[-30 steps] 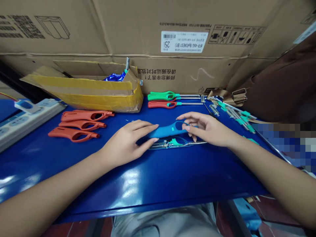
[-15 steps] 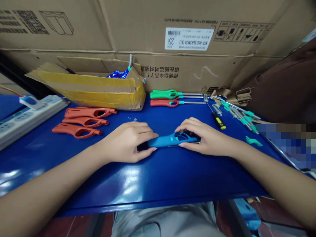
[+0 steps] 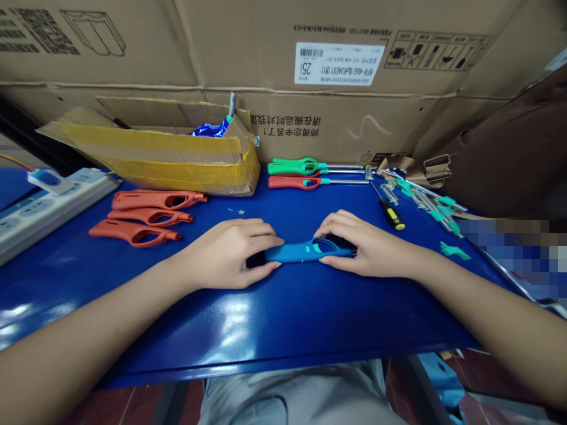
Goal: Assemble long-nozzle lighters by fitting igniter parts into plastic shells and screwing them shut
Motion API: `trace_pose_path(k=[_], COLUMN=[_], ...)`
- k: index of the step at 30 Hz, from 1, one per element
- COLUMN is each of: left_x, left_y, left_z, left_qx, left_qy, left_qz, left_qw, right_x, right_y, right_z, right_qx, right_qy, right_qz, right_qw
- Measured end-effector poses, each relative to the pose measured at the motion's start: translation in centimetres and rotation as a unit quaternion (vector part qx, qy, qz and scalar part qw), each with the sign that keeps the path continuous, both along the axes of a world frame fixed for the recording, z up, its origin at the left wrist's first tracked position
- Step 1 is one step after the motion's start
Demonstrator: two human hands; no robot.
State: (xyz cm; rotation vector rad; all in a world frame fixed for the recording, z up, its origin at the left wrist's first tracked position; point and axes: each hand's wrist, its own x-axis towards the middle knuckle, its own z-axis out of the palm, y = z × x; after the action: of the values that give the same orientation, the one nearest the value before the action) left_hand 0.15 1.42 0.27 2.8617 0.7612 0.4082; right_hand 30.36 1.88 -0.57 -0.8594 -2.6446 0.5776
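Note:
A blue plastic lighter body point(image 3: 297, 252) lies flat on the glossy blue table point(image 3: 283, 319), held at both ends. My left hand point(image 3: 228, 254) curls over its left end, thumb below and fingers on top. My right hand point(image 3: 363, 245) presses down over its right end by the trigger loop, fingers closed around it. A teal trigger piece shows inside the loop.
Three orange lighter shells point(image 3: 146, 215) lie at the left. A green point(image 3: 301, 167) and a red point(image 3: 305, 182) assembled lighter lie at the back. A yellow-handled screwdriver point(image 3: 390, 213), metal tubes with teal parts point(image 3: 425, 198), a taped carton point(image 3: 168, 156) and a power strip point(image 3: 39, 200) surround the hands.
A second ago the blue shell was held above a metal-and-teal inner part; it has come down over it, and both hands have closed on its ends. Little changed in the last half second.

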Motion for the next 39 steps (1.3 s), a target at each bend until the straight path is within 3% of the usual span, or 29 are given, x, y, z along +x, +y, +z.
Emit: trace_pose_path(k=[16, 25, 33, 39], left_x=[0.1, 0.5, 1.7, 1.5], left_y=[0.0, -0.6, -2.5, -2.2], left_z=[-0.1, -0.2, 0.1, -0.8], left_qx=[-0.026, -0.104, 0.031, 0.056], left_qy=[-0.008, -0.044, 0.064, 0.031], left_qz=[0.013, 0.061, 0.087, 0.066], left_qw=[1.000, 0.992, 0.994, 0.996], right_x=[0.1, -0.2, -0.4, 0.0], right_y=[0.0, -0.2, -0.9, -1.1], right_z=[0.0, -0.1, 0.8, 0.8], right_qx=[0.010, 0.006, 0.080, 0.121], right_qy=[-0.012, 0.002, -0.108, -0.142], right_qz=[0.001, -0.006, 0.003, 0.021], right_qw=[1.000, 1.000, 0.991, 0.982])
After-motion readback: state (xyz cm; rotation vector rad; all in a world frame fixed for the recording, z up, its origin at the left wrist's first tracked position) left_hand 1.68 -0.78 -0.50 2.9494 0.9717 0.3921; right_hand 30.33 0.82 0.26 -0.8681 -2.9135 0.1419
